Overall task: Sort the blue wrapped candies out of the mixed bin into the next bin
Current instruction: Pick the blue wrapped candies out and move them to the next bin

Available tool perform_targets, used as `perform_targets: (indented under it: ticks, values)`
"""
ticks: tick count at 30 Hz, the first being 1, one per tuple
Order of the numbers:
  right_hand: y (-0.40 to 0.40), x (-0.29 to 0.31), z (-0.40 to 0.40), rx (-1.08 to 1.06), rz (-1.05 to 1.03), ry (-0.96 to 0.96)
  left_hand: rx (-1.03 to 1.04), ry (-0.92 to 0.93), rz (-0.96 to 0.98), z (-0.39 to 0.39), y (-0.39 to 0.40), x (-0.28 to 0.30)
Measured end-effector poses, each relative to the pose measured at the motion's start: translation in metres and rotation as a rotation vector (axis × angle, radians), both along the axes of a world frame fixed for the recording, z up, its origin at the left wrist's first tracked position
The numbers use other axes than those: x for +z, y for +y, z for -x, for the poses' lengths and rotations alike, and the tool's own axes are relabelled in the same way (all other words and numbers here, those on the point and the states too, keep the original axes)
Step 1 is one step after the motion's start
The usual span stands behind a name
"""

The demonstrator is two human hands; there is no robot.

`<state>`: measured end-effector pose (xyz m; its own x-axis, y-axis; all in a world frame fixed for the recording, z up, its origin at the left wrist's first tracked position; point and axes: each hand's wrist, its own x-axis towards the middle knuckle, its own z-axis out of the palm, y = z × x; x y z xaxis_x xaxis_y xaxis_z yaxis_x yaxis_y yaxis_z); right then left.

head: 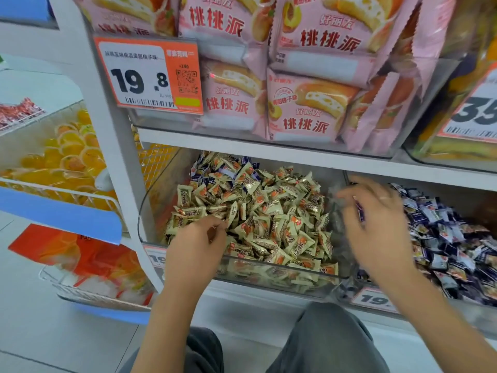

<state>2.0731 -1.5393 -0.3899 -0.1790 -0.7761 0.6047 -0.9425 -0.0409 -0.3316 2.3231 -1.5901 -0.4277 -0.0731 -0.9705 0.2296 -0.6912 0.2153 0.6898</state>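
Knees [322,343]: grey trousers, lowest in view.
Left hand [197,244]: fingers curled into the cream candies [269,219] at the mixed bin [150,211] front.
Right hand [376,224]: blurred — pinching a blue candy [360,211] over the divider.
Next bin [376,300]: blue candies [451,251] piled inside.
Far: pink packs [304,103] above — orange price tag [150,74].

"19.8" on orange price tag [150,74]

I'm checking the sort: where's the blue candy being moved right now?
In the head view, right of centre: the blue candy is pinched in the right hand, above the divider between the two bins.
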Motion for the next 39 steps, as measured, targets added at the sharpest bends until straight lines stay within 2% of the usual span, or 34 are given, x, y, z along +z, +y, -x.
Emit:
perform_targets:
  ticks: [2, 5, 8, 11, 13, 17, 21, 23, 24, 26, 28, 29, 33, 39]
  values:
    - [-0.016, 0.005, -0.043, 0.209, 0.03, 0.08, 0.027, 0.012, -0.003, -0.004, -0.001, 0.001]
    - [-0.077, -0.003, -0.097, 0.459, -0.245, 0.089, 0.047, 0.012, 0.0, -0.005, 0.0, 0.003]
    - [-0.155, -0.022, -0.126, 0.455, -0.448, 0.125, 0.037, -0.035, -0.006, -0.004, 0.002, 0.003]
    - [-0.194, -0.043, -0.131, 0.427, -0.642, 0.239, 0.006, -0.118, -0.016, -0.004, 0.001, 0.003]
    - [-0.198, -0.051, -0.127, 0.446, -0.691, 0.234, -0.002, -0.13, -0.019, -0.004, -0.003, 0.003]
    - [-0.19, -0.045, -0.11, 0.559, -0.643, 0.197, -0.026, -0.091, 0.041, -0.002, -0.011, 0.003]
    - [-0.171, -0.025, -0.096, 0.703, -0.941, 0.252, -0.026, -0.089, 0.031, -0.003, -0.012, 0.003]
    - [-0.168, -0.014, -0.093, 0.714, -1.042, 0.162, -0.023, -0.099, 0.026, -0.004, -0.011, 0.004]
    - [-0.17, -0.01, -0.093, 0.714, -1.029, 0.085, -0.018, -0.1, 0.022, -0.004, -0.011, 0.004]
    - [-0.179, -0.007, -0.1, 0.677, -0.851, -0.043, -0.005, -0.104, 0.006, -0.005, -0.012, 0.003]
    - [-0.193, -0.011, -0.109, 0.614, -0.658, -0.031, 0.003, -0.108, -0.011, -0.006, -0.012, 0.002]
    - [-0.2, -0.015, -0.114, 0.594, -0.625, 0.026, 0.004, -0.109, -0.021, -0.005, -0.012, 0.002]
    - [-0.224, -0.033, -0.129, 0.535, -0.795, 0.302, -0.002, -0.131, -0.043, -0.003, -0.014, 0.001]
    - [-0.23, -0.042, -0.131, 0.556, -0.881, 0.271, -0.016, -0.149, -0.05, 0.0, -0.023, -0.002]
